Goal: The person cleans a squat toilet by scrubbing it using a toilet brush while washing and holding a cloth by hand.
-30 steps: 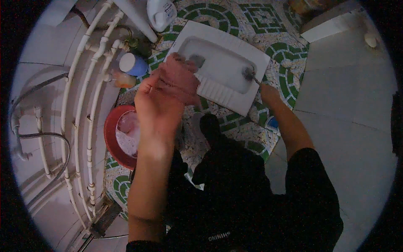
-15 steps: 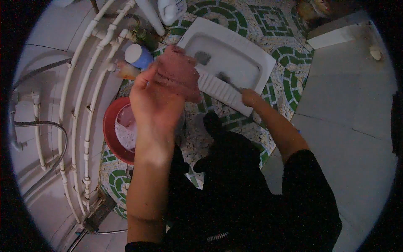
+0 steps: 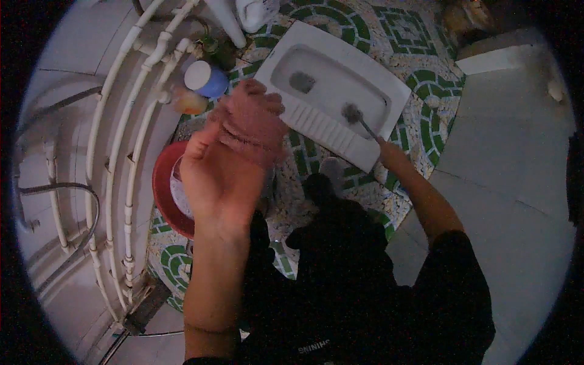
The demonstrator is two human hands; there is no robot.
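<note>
In my right hand (image 3: 395, 157) is the thin handle of a toilet brush (image 3: 351, 113), the fingers wrapped round it. The brush's dark round head is over the inside of the white squat toilet (image 3: 395, 100), toward its right end; whether it touches the bottom I cannot tell. My left hand (image 3: 224, 176) is raised, palm up, near the toilet's left front corner. A crumpled pink cloth (image 3: 252, 125) lies across its fingers, and the fingers look curled with the cloth over them. A dark patch marks the toilet's drain at the left.
Left of my left forearm stands a red basin (image 3: 163, 198) with foamy water. Beyond it are a blue tub with a white lid (image 3: 213, 80) and an orange-tinted container (image 3: 190, 100). White pipes (image 3: 131, 103) run along the left wall. A white jug (image 3: 252, 15) stands at the back.
The brush head has moved right inside the toilet, and my right hand has shifted right and slightly nearer. My left hand still holds the cloth, a little lower. The view has shifted slightly.
</note>
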